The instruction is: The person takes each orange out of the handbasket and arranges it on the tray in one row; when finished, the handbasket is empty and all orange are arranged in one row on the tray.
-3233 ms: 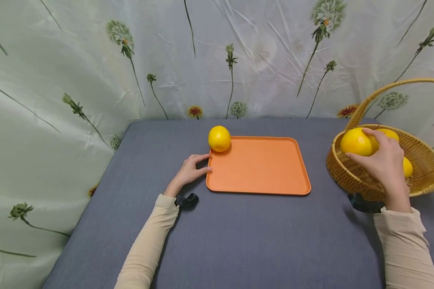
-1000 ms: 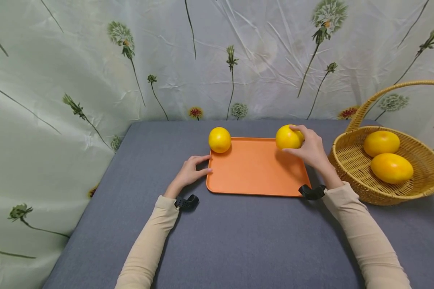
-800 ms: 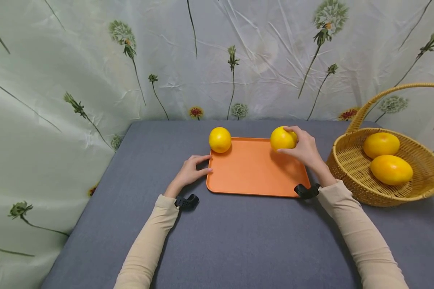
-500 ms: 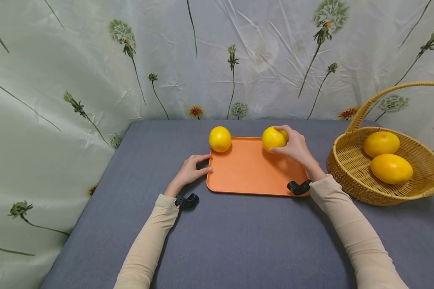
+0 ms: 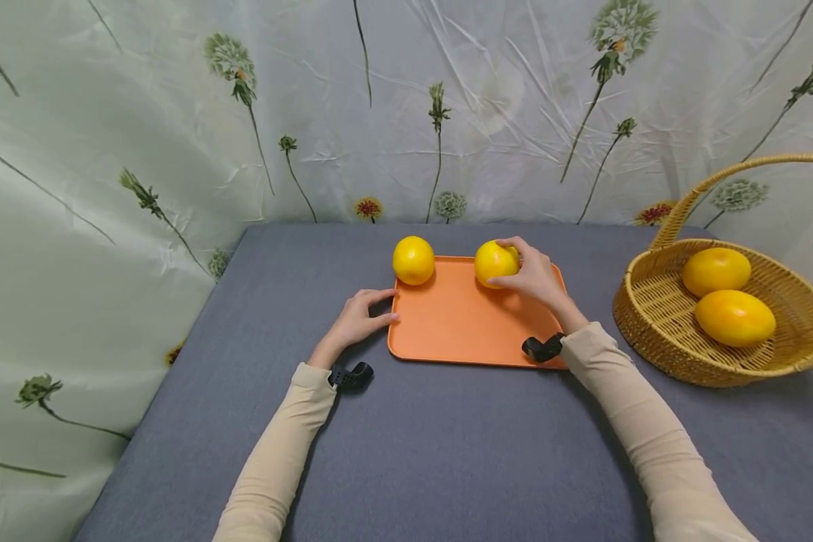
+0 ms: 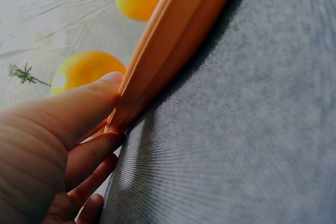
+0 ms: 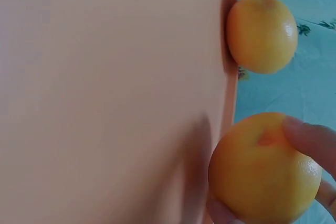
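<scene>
Right hand [image 5: 535, 277]: fingers curled round a fruit [image 5: 495, 263], holding it at the tray's [image 5: 467, 331] far edge, about 12 o'clock.
Left hand [image 5: 359, 320]: fingers fairly straight, thumb and fingertips touching the tray's left rim at 9 o'clock; holds nothing.
Second fruit [image 5: 413, 260]: on the tray's far-left corner, 11 o'clock, just beside the held one, apart from it.
Basket [image 5: 657, 339]: at 3 o'clock from the tray, well apart, two fruits [image 5: 716, 271] inside.
Table [image 5: 447, 452]: grey cloth under everything.
</scene>
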A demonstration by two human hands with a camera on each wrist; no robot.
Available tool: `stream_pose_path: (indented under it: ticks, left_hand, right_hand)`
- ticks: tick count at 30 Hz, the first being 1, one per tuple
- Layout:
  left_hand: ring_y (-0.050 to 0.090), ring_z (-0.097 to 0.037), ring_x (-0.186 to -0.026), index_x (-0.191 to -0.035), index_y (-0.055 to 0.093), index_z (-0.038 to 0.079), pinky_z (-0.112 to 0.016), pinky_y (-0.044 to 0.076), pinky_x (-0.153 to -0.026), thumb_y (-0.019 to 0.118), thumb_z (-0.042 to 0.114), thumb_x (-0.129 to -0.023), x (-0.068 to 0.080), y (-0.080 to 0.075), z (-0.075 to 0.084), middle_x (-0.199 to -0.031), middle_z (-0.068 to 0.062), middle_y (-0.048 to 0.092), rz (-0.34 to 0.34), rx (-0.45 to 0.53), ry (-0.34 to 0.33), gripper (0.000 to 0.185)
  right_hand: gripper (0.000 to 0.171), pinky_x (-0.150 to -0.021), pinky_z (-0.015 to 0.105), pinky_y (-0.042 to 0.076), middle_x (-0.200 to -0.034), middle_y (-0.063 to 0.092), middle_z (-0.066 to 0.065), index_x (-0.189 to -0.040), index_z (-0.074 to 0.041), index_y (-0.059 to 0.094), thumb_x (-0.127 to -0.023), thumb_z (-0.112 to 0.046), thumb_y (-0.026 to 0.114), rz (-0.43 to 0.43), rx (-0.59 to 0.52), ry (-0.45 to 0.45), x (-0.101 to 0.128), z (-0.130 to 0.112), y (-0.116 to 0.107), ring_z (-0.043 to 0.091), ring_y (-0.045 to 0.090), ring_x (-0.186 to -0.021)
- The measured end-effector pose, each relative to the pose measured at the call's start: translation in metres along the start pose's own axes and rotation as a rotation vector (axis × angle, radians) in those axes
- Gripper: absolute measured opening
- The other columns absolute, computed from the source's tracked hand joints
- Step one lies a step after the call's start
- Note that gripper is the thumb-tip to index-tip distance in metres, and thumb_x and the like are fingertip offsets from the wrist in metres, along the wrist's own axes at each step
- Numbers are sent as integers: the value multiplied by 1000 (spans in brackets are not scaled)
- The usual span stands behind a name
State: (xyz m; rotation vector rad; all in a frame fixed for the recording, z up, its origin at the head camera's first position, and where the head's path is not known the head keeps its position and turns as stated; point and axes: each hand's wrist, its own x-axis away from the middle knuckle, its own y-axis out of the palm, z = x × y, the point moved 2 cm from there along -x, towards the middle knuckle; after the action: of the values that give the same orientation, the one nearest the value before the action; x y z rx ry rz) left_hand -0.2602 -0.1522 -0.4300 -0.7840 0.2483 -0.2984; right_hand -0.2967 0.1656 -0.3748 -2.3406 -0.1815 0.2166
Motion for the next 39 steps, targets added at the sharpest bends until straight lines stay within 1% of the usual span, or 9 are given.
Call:
stream_pose_path:
  ticks: [6, 13, 16, 19, 24, 27, 32, 39]
  left_hand:
    - [46, -31, -124, -133, 54, 12, -51, 33, -107, 69, 28, -84, 0, 1, 1, -133, -12, 57, -6, 6, -6, 54]
    - [47, -32, -124, -133, 55, 11, -49, 35, -106, 69, 28, -85, -1, 2, 1, -132, -13, 58, -4, 4, -5, 52]
    - [47, -33, -124, -132, 55, 11, -49, 35, -106, 69, 27, -85, -2, 3, 1, -131, -14, 58, -1, 4, -4, 52]
    - [47, -33, -124, -132, 55, 10, -49, 35, -106, 69, 27, -85, -2, 3, 2, -131, -14, 58, -1, 2, -5, 52]
    - [47, -32, -124, -132, 55, 11, -49, 35, -106, 69, 27, -85, -1, 2, 0, -132, -14, 58, -1, 4, -9, 52]
    - [47, -33, -124, -132, 55, 11, -49, 36, -105, 69, 28, -84, 0, 1, -1, -131, -14, 58, 3, 10, -12, 53]
    - [47, -32, -123, -132, 55, 11, -49, 36, -105, 69, 28, -84, 0, 0, 1, -131, -14, 58, 8, 6, -9, 53]
    - [48, -33, -123, -132, 56, 11, -49, 36, -105, 69, 28, -84, 0, 0, 1, -131, -14, 59, 11, 4, 2, 53]
  right_hand:
    - [73, -98, 55, 40, -141, 44, 19, -138, -10, 42, -75, -22, 78, -18, -40, -7, -4, 1, 9, 41, 45, -120]
    - [73, -102, 55, 39, -144, 41, 17, -139, -14, 42, -76, -21, 78, -29, -82, -17, -7, -1, 15, 42, 45, -126]
    - [75, -104, 54, 39, -147, 38, 16, -141, -14, 40, -76, -20, 77, -46, -100, -12, -7, -2, 16, 42, 43, -128]
    - [76, -105, 53, 38, -149, 36, 17, -143, -14, 37, -78, -17, 76, -75, -139, -7, -8, -3, 17, 42, 41, -130]
    - [77, -108, 53, 35, -152, 29, 18, -146, -12, 31, -81, -11, 72, -151, -224, -26, -13, -5, 21, 43, 38, -132]
    - [78, -109, 53, 34, -153, 27, 17, -147, -13, 29, -82, -12, 71, -179, -248, -37, -15, -7, 25, 42, 38, -132]
    - [78, -109, 52, 35, -153, 27, 16, -147, -14, 29, -82, -12, 72, -177, -258, -42, -19, -10, 31, 41, 39, -132]
    - [77, -107, 51, 37, -152, 28, 16, -147, -12, 30, -82, -10, 71, -171, -257, -62, -23, -17, 38, 41, 41, -131]
